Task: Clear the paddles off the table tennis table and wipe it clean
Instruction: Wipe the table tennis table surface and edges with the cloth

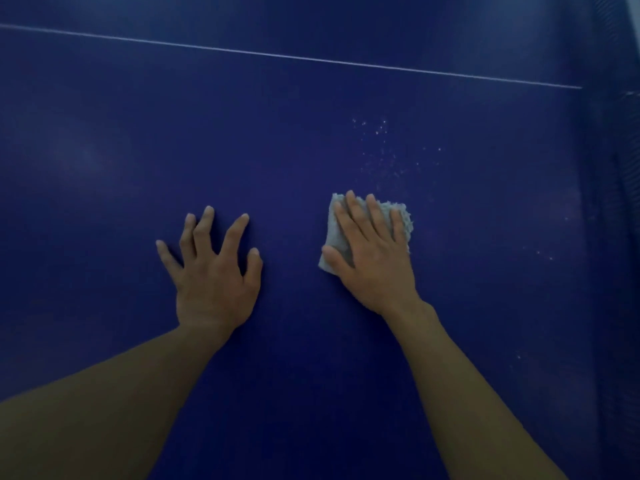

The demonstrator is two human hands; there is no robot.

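Spread wide and holding nothing, the left hand [214,275] rests on the blue table tennis table [104,174], its fingers slightly arched with the tips on the surface. To its left, blue tabletop runs out to the frame edge. Beyond the fingertips the surface reaches up to a thin white line [277,55] that crosses the far part of the table, slanting down toward the right.

A strip of blue surface separates that hand from the right hand [375,258]. The right hand lies flat, its straight fingers pressing a small grey cloth [404,216] against the table without curling round it. The cloth shows beside the thumb and past the fingertips, while its middle is hidden under the palm. Just beyond the cloth, pale specks [381,143] are scattered over the surface, and a few more lie nearer the right side.

Along the right edge of the view a darker ribbed band [620,202] borders the table, too blurred to identify. The bottom of the frame cuts off both forearms, and the table's near edge is out of view.
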